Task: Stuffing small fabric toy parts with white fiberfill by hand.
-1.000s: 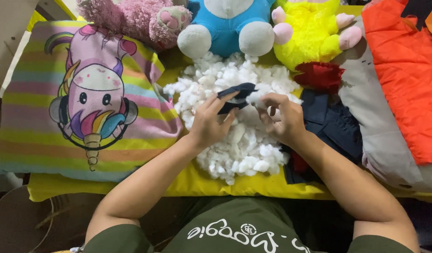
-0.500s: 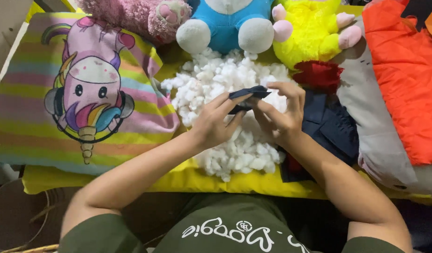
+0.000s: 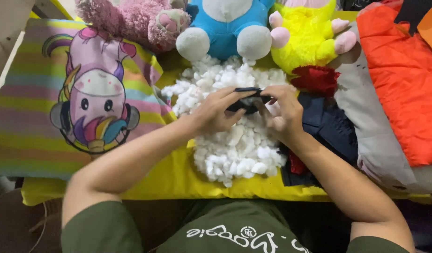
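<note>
Yellow cloth point(image 3: 178, 180) carries a striped unicorn pillow point(image 3: 61, 103) at its left edge, orange fabric point(image 3: 403, 79) at the right edge, and pink point(image 3: 131, 18), blue point(image 3: 225, 28) and yellow plush toys point(image 3: 305, 42) along the far edge. White stuffing point(image 3: 225, 150) lies heaped mid-cloth, with dark cloth point(image 3: 333, 126) just beside it. Above the heap, left hand point(image 3: 213, 115) and right hand point(image 3: 284, 115) each pinch one end of a small dark piece point(image 3: 249, 93), fingers curled around it.

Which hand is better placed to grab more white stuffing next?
Probably the left hand: its fingers only pinch the small dark fabric piece directly above the white stuffing pile; the right hand wraps it.
</note>
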